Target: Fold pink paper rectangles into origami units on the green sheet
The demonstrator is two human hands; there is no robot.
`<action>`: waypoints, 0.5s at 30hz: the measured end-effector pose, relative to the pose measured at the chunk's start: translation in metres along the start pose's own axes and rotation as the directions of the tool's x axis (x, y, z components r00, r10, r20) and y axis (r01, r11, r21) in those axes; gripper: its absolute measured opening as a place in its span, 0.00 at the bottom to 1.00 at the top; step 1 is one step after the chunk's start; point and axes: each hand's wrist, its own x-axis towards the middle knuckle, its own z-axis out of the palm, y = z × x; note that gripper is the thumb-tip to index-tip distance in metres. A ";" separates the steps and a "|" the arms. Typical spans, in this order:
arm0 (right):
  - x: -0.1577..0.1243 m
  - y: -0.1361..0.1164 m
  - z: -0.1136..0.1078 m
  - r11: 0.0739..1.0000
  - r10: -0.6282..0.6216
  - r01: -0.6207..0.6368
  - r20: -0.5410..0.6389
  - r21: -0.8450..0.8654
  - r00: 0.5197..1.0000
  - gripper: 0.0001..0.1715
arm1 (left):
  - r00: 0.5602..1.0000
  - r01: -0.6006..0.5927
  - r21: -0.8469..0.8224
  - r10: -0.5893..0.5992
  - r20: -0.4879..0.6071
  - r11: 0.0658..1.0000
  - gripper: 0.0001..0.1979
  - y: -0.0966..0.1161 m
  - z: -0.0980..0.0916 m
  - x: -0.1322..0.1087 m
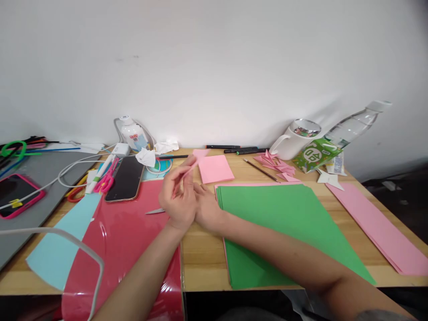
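Observation:
My left hand is raised above the desk, its fingers closed on a small piece of pink paper. Close against it, my right hand reaches in from the right. Its fingers are mostly hidden behind the left hand, so what they hold does not show. A pointed metal blade sticks out left of the hands over the red glossy sheet; its other end is hidden. Just beyond the hands lies a square pink paper stack. Under my right forearm are green paper sheets.
At left are a phone, pink-handled scissors, white cables and a white bottle. Along the wall lie black pens. At right stand a white mug and a tilted clear bottle, near folded pink pieces and pink strips.

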 end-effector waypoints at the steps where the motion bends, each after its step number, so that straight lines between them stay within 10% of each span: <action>1: -0.001 0.001 -0.005 0.999 0.004 -0.004 0.023 -0.035 1.000 0.09 | 0.996 0.066 -0.005 -0.066 -0.058 0.998 0.06 -0.001 0.001 0.000; 9: -0.010 -0.007 -0.014 0.983 -0.149 0.162 0.139 -0.089 0.979 0.15 | 0.906 0.417 -0.247 -0.422 0.034 0.875 0.16 -0.005 0.004 0.010; 15: -0.022 -0.009 -0.024 0.991 0.073 -0.054 0.156 -0.121 0.985 0.11 | 0.888 0.449 -0.299 -0.457 0.049 0.842 0.19 -0.003 0.006 0.010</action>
